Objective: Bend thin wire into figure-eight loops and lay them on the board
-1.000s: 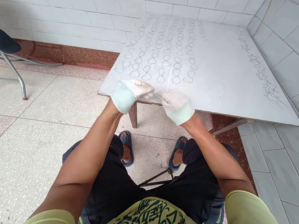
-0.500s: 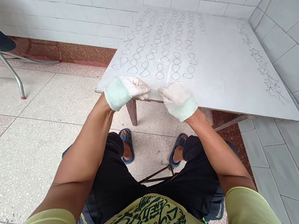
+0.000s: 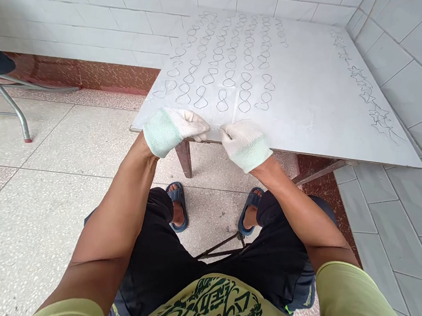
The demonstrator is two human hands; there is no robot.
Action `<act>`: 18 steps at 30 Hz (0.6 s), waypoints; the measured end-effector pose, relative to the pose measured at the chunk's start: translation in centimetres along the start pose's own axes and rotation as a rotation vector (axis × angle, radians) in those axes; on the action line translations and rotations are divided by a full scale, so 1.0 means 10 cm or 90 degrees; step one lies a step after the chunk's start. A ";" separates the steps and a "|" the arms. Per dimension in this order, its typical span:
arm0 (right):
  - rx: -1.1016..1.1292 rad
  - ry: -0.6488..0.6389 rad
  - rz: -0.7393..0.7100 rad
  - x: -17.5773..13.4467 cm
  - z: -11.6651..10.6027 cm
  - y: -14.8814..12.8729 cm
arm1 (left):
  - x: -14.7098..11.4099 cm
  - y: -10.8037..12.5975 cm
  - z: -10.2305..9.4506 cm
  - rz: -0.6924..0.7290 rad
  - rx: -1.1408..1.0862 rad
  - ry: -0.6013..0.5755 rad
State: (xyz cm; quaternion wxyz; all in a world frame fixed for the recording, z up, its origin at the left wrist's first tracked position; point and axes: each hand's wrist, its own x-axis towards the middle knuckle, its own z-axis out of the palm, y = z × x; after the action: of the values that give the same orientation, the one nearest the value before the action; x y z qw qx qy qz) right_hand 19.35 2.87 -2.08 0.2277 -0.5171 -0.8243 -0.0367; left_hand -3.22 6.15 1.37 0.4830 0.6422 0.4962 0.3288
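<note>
My left hand (image 3: 178, 127), in a white knit glove with a pale green cuff, is closed in a pinch at the table's front edge. Facing it a short gap away, my right hand (image 3: 244, 140) wears a matching glove and is pinched shut too. Between the fingertips runs a short stretch of thin wire (image 3: 214, 128), hard to make out; the fingers hide the rest. Just beyond the hands, wire figure-eight shapes (image 3: 223, 99) lie in several rows on the white tabletop (image 3: 303, 92).
Along the right side of the table lies a line of star-shaped wire pieces (image 3: 364, 87). Tiled walls (image 3: 410, 64) stand behind and to the right. A metal-legged stool (image 3: 17, 108) is at the left. A wooden table leg (image 3: 185, 157) shows below the hands.
The view has shifted slightly. My right hand has turned a little and its fingers look more curled. My left hand keeps its pinch in nearly the same place.
</note>
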 end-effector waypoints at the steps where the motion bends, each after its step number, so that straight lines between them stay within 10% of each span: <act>1: 0.003 0.002 0.004 0.00 0.00 -0.01 | 0.00 0.00 0.01 0.002 0.007 0.003; 18: 0.189 0.094 0.207 0.16 0.09 -0.18 | -0.04 0.07 0.20 0.064 0.013 0.122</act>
State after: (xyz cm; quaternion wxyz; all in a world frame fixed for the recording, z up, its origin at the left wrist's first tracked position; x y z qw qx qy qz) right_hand 16.96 3.64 -1.87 0.3639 -0.5998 -0.7075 0.0848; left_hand -1.35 5.17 1.41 0.4099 0.6366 0.5105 0.4075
